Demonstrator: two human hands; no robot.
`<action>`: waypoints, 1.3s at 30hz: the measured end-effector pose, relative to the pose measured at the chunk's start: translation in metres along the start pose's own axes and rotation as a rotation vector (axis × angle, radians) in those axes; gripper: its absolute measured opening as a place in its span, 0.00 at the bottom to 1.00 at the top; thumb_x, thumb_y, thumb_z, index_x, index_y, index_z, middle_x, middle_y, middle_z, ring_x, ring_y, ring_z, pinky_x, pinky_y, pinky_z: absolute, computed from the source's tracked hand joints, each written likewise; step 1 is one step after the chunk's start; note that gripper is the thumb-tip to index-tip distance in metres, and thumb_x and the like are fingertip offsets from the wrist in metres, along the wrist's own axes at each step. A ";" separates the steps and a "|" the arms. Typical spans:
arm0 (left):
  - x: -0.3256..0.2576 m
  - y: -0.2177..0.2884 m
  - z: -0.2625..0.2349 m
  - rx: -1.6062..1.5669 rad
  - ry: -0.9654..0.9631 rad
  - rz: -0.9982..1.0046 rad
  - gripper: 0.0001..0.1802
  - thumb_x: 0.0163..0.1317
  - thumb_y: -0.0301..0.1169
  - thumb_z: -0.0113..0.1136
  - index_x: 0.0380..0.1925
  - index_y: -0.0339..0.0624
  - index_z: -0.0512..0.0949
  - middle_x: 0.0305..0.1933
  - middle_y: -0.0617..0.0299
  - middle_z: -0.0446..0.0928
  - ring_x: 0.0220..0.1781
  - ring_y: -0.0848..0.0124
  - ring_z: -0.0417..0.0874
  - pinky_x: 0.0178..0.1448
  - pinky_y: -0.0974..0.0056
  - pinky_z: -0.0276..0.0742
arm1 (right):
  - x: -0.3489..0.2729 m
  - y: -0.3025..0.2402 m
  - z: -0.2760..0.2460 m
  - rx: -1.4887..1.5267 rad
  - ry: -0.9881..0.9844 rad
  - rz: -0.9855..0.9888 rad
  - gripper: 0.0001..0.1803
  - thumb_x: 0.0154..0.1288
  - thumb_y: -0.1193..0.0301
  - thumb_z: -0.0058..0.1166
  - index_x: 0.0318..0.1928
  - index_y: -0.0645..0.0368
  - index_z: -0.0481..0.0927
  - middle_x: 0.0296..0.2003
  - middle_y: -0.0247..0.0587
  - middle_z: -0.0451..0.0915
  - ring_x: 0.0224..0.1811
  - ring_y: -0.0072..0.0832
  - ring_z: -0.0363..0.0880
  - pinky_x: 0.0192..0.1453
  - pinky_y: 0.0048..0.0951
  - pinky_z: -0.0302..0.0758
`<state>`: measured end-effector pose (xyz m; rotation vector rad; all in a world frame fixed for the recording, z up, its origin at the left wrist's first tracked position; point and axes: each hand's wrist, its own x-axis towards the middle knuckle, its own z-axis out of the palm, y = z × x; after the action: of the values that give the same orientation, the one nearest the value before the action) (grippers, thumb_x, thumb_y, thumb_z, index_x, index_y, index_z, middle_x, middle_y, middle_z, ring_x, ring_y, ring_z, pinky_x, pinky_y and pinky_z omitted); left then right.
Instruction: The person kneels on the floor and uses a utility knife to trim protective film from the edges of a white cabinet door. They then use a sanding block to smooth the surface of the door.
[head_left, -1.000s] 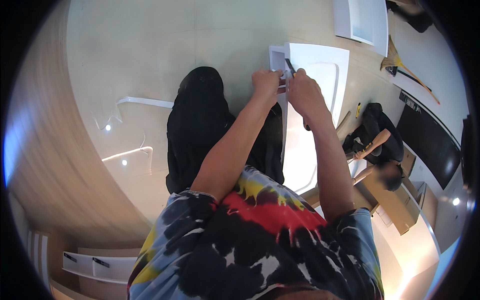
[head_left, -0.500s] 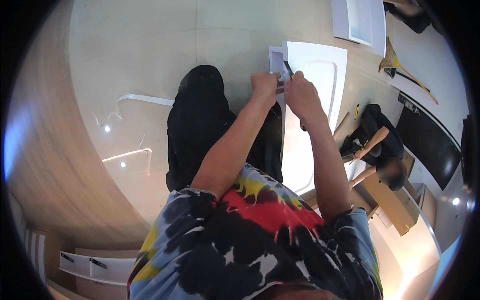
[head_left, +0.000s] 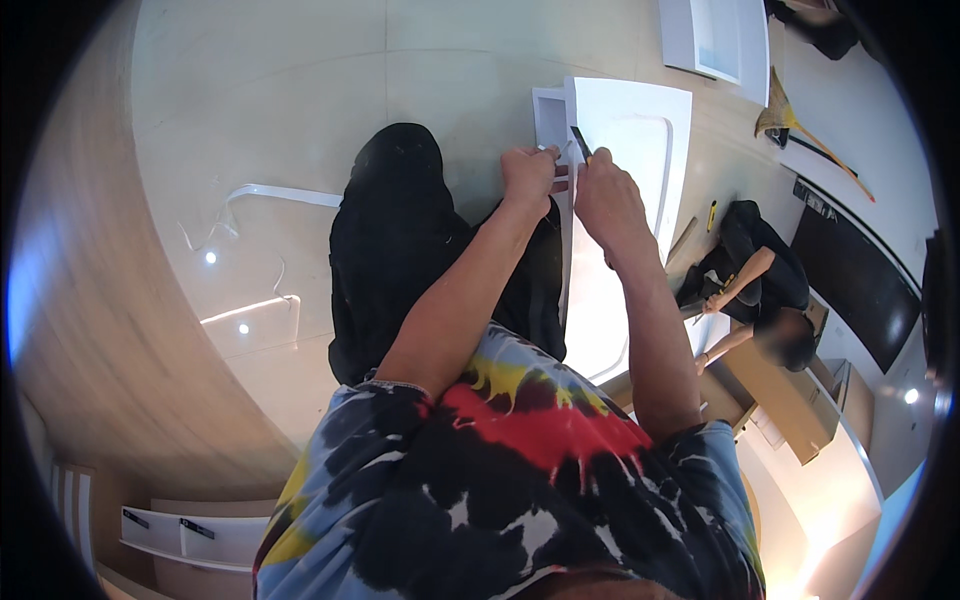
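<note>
Across my right side lies a white cabinet panel (head_left: 610,110) with a rounded rectangular outline on its face and an open box part behind its left edge. Held in my right hand (head_left: 612,200) is a knife with a dark blade (head_left: 580,143), its tip angled up and left over the panel's edge. My left hand (head_left: 530,178) is closed at that same edge, a little left of the blade. A thin white piece shows at its fingertips, too small to make out fully.
A white strip (head_left: 285,193) with thin curled offcuts lies on the floor to the left. A co-worker (head_left: 755,260) crouches at the right near a yellow cutter (head_left: 712,216) on the floor. Farther off are a white cabinet (head_left: 715,40) and a broom (head_left: 778,115).
Both hands stay at the panel's edge; the knife has shifted slightly. The whole view has moved a little. The co-worker's arms have shifted.
</note>
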<state>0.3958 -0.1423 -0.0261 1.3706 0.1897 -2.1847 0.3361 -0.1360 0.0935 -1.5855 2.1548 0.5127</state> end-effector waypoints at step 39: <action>0.008 -0.061 -0.048 0.130 0.091 -0.063 0.08 0.68 0.26 0.57 0.43 0.32 0.76 0.36 0.53 0.80 0.32 0.61 0.85 0.31 0.55 0.85 | -0.034 0.011 0.034 0.020 0.007 0.015 0.11 0.71 0.70 0.45 0.42 0.69 0.69 0.30 0.63 0.82 0.38 0.58 0.84 0.44 0.53 0.80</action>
<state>0.3994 -0.0757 -0.0656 1.5565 0.1282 -2.2214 0.3379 -0.0882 0.0834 -1.5644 2.1721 0.4894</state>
